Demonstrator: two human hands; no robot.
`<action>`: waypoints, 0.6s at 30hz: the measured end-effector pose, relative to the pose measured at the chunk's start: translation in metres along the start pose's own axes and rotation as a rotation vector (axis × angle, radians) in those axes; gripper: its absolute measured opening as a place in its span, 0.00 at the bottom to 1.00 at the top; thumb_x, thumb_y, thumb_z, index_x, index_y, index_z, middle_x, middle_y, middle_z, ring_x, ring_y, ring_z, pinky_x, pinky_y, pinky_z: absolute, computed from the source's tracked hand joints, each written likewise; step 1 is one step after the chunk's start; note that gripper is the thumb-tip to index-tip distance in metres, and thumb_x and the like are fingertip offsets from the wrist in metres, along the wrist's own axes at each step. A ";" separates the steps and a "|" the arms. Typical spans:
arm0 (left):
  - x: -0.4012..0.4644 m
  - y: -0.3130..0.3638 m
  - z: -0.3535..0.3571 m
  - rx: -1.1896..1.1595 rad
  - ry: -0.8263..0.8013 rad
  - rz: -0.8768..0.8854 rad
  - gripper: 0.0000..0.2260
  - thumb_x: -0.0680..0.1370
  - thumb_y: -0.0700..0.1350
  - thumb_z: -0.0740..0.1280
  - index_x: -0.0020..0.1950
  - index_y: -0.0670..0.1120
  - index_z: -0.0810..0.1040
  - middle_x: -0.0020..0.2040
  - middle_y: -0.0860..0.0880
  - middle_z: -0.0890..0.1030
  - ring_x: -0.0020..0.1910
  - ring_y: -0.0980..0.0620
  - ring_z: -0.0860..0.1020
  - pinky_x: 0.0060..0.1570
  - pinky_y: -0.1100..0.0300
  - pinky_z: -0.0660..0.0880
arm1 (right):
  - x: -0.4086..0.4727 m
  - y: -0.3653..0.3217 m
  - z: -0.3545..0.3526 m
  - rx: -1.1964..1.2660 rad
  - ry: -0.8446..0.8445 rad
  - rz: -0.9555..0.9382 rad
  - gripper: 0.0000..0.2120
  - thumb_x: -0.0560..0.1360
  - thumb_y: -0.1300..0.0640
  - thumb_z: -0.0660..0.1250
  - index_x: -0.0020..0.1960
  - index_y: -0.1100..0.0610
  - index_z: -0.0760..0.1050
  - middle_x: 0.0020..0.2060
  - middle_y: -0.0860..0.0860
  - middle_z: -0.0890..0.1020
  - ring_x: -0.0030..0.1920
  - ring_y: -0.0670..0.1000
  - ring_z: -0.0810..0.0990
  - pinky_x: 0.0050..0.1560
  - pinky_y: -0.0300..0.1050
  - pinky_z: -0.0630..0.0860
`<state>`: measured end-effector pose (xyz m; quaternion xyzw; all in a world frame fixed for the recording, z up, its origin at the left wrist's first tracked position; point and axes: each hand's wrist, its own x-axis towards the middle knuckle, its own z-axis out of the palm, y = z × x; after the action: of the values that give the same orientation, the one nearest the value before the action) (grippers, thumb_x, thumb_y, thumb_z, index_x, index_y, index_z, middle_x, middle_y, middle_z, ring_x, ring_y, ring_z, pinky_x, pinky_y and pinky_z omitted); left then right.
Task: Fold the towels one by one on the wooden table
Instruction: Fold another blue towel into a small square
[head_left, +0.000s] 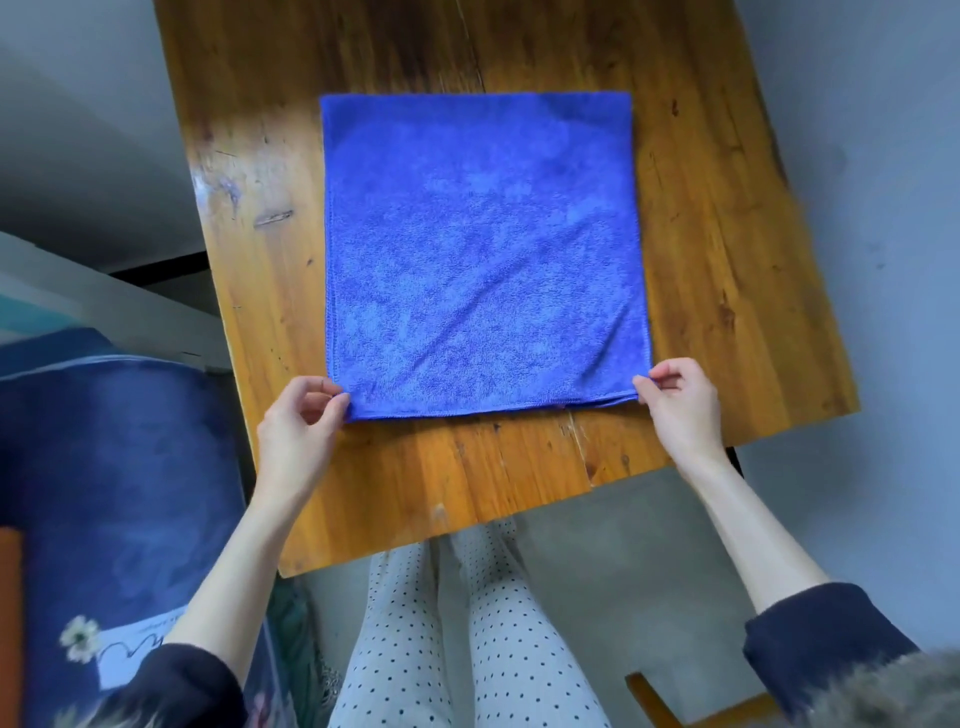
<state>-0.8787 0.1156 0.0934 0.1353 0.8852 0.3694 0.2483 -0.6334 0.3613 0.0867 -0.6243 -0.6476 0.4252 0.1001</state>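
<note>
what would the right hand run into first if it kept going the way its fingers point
Its fingers point left along the near edge, so the right hand would likely meet the blue towel it already pinches.

We are wearing dark navy sleeves (810, 639) pushed up past bare forearms, and pale trousers (498, 634) scattered with small black dots.

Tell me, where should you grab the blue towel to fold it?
Probably best by its two near corners, coming from the near edge. The blue towel lies flat on the wooden table, so only edges and corners can be pinched. The left hand and right hand already pinch those corners, ready to lift them toward the far edge.
</note>
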 end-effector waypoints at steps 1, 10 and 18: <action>0.001 0.000 -0.003 -0.045 -0.029 0.008 0.01 0.76 0.42 0.67 0.45 0.48 0.76 0.37 0.47 0.81 0.36 0.54 0.76 0.39 0.63 0.71 | 0.000 -0.001 -0.001 0.036 -0.030 -0.015 0.07 0.72 0.63 0.68 0.41 0.54 0.71 0.39 0.54 0.79 0.42 0.54 0.78 0.48 0.49 0.74; -0.004 -0.029 -0.002 0.255 -0.144 0.414 0.10 0.74 0.28 0.63 0.44 0.41 0.78 0.45 0.45 0.72 0.43 0.47 0.73 0.43 0.67 0.66 | -0.012 0.018 -0.001 -0.481 -0.109 -0.674 0.08 0.69 0.71 0.69 0.48 0.65 0.79 0.43 0.59 0.78 0.45 0.56 0.77 0.51 0.45 0.72; 0.007 -0.032 -0.003 0.610 -0.252 0.703 0.16 0.67 0.27 0.69 0.52 0.38 0.80 0.50 0.38 0.77 0.49 0.35 0.75 0.44 0.43 0.75 | 0.002 0.025 -0.003 -0.776 -0.175 -0.944 0.19 0.62 0.71 0.72 0.53 0.67 0.77 0.47 0.61 0.79 0.48 0.63 0.79 0.44 0.57 0.79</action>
<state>-0.8877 0.0945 0.0697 0.5366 0.8169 0.1351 0.1628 -0.6138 0.3604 0.0708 -0.2241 -0.9673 0.1181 -0.0105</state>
